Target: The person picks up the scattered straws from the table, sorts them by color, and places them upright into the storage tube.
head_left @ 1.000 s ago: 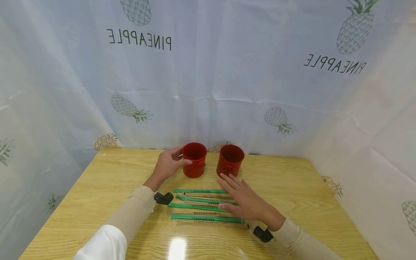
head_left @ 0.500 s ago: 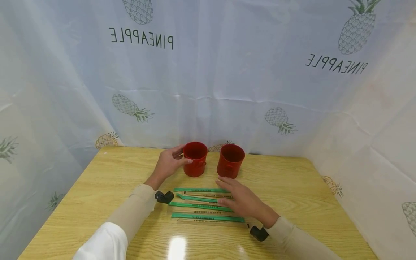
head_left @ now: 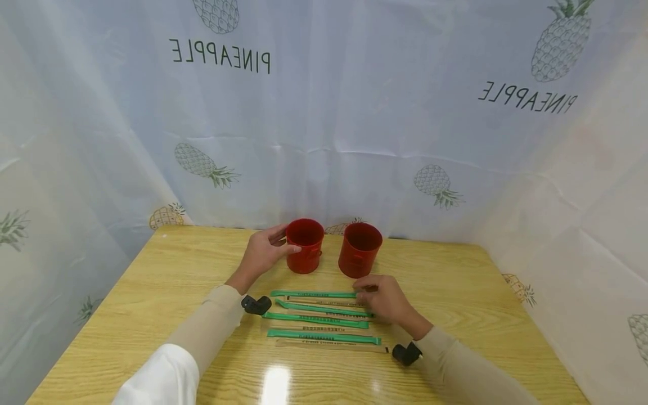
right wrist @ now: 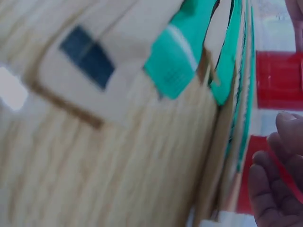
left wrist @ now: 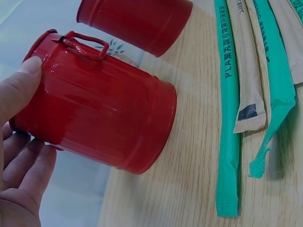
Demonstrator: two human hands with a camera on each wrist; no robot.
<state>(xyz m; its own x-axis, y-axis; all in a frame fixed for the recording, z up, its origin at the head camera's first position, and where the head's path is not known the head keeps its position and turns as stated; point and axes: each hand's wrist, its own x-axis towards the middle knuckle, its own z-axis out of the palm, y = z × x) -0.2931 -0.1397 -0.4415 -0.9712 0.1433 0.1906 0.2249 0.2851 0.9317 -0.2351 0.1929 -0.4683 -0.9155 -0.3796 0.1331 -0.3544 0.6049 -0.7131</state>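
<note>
My left hand (head_left: 259, 256) holds a small red metal bucket (head_left: 305, 260) by its side, thumb near the rim and fingers behind. The left wrist view shows the wire handle (left wrist: 85, 47) folded against this bucket. To its right stands a second red bucket (head_left: 358, 256), upright and untouched. In front of both lies a row of wrapped straws in green (head_left: 324, 336) and tan (head_left: 331, 346) paper sleeves. My right hand (head_left: 387, 301) hovers at the right ends of the farthest straws, fingers loosely bent. In the right wrist view its fingertips (right wrist: 262, 175) show a gap from the thumb.
The wooden table (head_left: 202, 337) runs back to a pale curtain (head_left: 324, 112) printed with pineapples. Black wrist devices sit at the left wrist (head_left: 256, 305) and right wrist (head_left: 406, 354), close to the straw ends.
My right hand has drawn slightly right off the straws, and its spread fingers have bent downward, uncovering the straws' right ends. The left hand stays on its bucket.
</note>
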